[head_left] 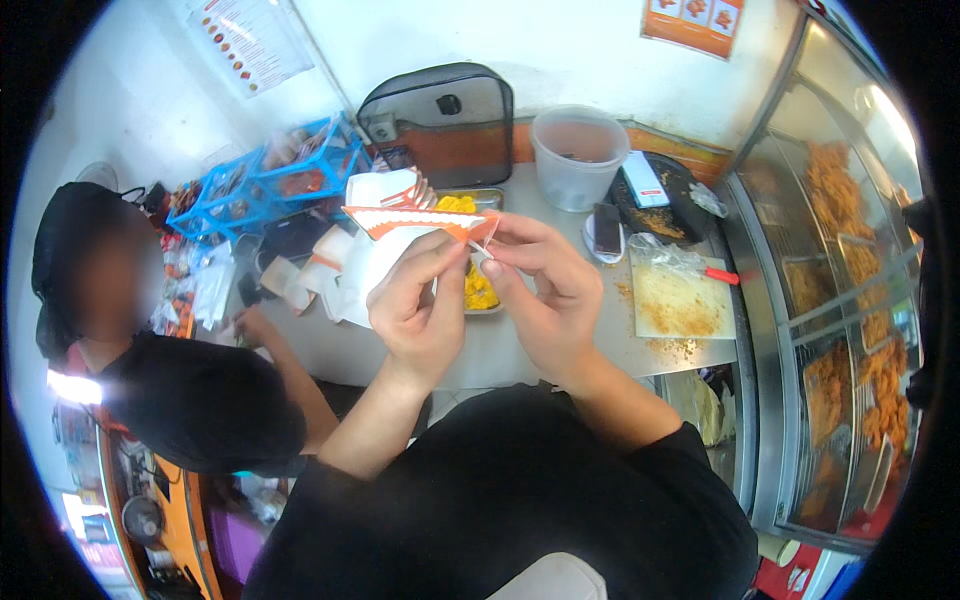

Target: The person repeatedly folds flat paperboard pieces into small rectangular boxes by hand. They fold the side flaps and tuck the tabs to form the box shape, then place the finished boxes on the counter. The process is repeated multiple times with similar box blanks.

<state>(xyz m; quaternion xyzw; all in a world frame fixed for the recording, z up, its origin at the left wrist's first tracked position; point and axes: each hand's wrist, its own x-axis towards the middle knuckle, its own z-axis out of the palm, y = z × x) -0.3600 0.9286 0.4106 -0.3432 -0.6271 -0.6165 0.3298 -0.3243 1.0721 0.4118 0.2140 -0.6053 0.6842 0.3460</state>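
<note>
Both hands are raised in front of me over the counter, closed around an orange and white paper food carton (400,220). My left hand (415,300) pinches its near side between thumb and fingers. At the right end, the fingertips of my right hand (550,285) press together on a corner and a small white flap. The hands partly hide the carton's shape. Behind them, a metal tray (488,198) holds yellow food. More orange and white cartons (395,190) stand just beyond the held one.
A co-worker (200,400) in black stands at the left, near blue baskets (315,160). Behind the counter are a mesh cover (440,110) and a plastic tub (578,160). On the right lie a crumb-covered cutting board (680,300), a red-handled knife (722,275) and a phone (607,230), beside a glass fried-food cabinet (840,290).
</note>
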